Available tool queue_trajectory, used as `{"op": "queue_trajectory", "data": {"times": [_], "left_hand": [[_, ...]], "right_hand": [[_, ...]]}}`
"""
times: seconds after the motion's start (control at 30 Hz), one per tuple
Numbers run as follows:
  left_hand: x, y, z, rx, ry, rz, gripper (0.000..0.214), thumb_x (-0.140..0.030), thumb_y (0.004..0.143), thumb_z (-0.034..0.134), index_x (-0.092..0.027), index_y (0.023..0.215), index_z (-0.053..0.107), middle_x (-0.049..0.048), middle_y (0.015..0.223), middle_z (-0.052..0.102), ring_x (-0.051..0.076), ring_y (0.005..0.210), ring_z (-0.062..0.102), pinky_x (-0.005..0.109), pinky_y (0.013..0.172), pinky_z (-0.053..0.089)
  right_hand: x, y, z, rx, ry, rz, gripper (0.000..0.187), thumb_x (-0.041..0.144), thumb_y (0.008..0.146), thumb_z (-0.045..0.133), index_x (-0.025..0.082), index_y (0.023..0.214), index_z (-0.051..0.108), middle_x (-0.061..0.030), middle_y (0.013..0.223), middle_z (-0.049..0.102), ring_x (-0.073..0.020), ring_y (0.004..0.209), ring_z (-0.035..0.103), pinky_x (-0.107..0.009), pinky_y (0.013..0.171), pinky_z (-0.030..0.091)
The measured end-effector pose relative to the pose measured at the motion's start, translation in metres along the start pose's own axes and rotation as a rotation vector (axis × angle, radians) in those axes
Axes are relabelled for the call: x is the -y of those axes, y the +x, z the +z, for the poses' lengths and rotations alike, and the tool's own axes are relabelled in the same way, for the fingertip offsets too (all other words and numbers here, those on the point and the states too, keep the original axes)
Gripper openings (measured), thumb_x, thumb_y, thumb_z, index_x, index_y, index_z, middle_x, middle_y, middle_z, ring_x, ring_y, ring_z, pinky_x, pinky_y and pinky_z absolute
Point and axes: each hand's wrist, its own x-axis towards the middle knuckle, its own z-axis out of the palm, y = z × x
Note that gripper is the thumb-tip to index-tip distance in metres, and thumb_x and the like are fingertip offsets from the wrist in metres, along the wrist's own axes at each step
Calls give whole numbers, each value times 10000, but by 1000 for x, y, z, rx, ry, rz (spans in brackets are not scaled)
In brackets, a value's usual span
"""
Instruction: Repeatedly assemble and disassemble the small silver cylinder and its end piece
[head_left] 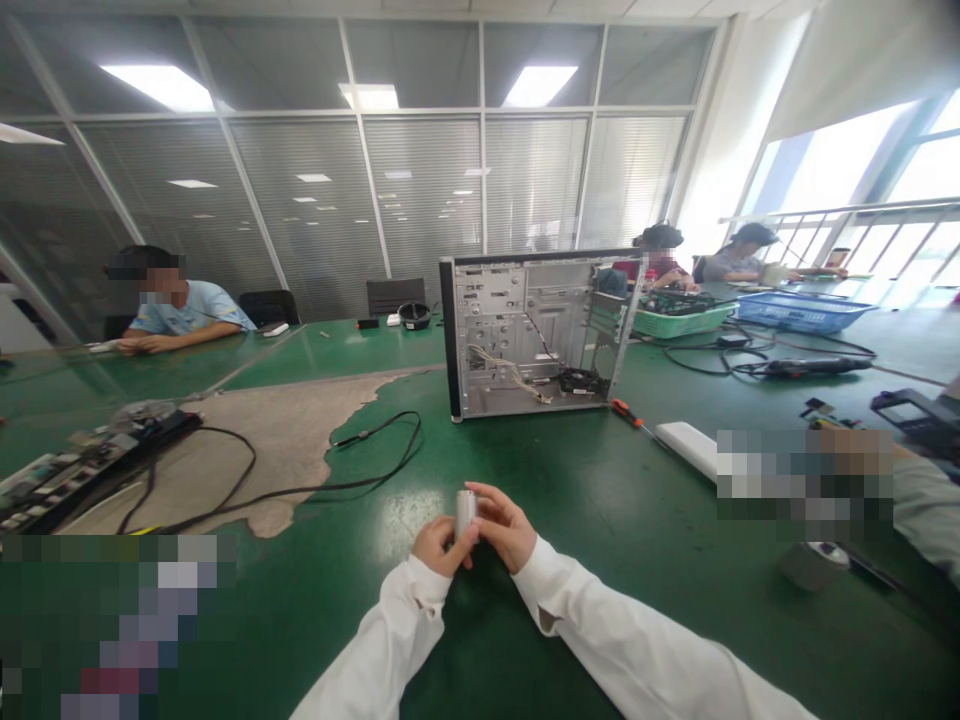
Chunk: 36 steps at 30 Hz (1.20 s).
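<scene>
A small silver-grey metal cylinder [466, 510] stands upright between my two hands, just above the green table; its exact kind does not show. My left hand [435, 546] closes around its lower left side. From the right, my right hand [508, 528] grips it too, with one finger at its top edge and the thumb low on its side. Beyond my hands stands an opened computer case [525, 340], its bare metal inside facing me, with loose wires and a dark part at the bottom. An orange and black screwdriver [627, 413] lies by its right corner.
A power strip [45, 490] and black cable [300, 490] lie on the left. To the right are a long white object [690, 450], a round metal piece [814, 566], a green basket [682, 320] and a blue basket [802, 312]. Several people sit around; one sleeve [926, 500] reaches in close.
</scene>
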Motion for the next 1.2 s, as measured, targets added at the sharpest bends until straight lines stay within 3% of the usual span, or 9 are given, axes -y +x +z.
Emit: {"op": "queue_trajectory", "data": {"times": [0.2,0.4,0.5,0.57,0.7,0.8,0.97,1.07,1.2], "left_hand": [[4,1,0,81,-68,89,439,-413,768,334,-161,532,606,36,607,608,151,657,554,265,657,420],[11,3,5,-83,-61,166,299,-365,745,382,-149,859,554,78,823,586,190,799,513,346,739,409],[15,4,5,-107,-42,170,287,-311,710,434,-165,948,501,82,912,558,207,864,492,380,763,401],[17,4,5,-97,-11,186,313,-286,684,466,-163,972,482,86,943,545,218,897,481,394,781,393],[19,3,5,-95,30,200,329,-261,667,486,-149,976,473,90,949,544,217,896,483,390,787,392],[19,3,8,-124,39,192,316,-253,656,494,-146,953,481,85,914,554,211,865,493,373,764,404],[23,4,15,-191,52,180,303,-251,644,495,-144,927,494,81,871,567,206,822,504,367,743,407],[25,5,15,-144,104,175,306,-260,653,496,-134,932,494,88,868,570,207,818,509,362,739,409],[24,6,11,-65,181,178,334,-320,663,504,-131,939,493,98,878,571,213,826,516,363,738,411]], "right_hand": [[4,-3,0,11,-151,10,439,267,640,579,230,1033,386,4,745,533,-104,582,514,-250,525,425],[10,-8,2,-160,-707,-303,398,126,616,522,210,991,415,-32,910,505,-130,795,489,-243,643,424],[12,-9,1,-98,-940,-404,395,88,604,483,205,978,434,-41,945,487,-143,845,469,-254,680,421],[10,-8,-1,-43,-1037,-378,433,83,590,475,202,1002,416,-45,957,484,-149,864,465,-267,699,423],[2,-6,-5,-71,-1068,-251,559,101,567,490,191,1086,303,-36,917,493,-134,812,481,-262,671,441],[0,-6,-5,-52,-1055,-224,568,94,555,487,191,1084,304,-27,896,494,-127,805,482,-256,677,444],[10,-9,-2,-57,-1029,-320,535,62,569,451,193,1081,366,-50,975,469,-140,882,460,-247,674,442],[17,-10,0,-42,-1050,-404,411,99,629,456,189,1029,449,-63,990,461,-152,910,446,-247,677,434],[20,-5,4,-79,-1075,-416,287,168,694,456,191,973,519,-63,929,480,-134,825,474,-233,637,431]]}}
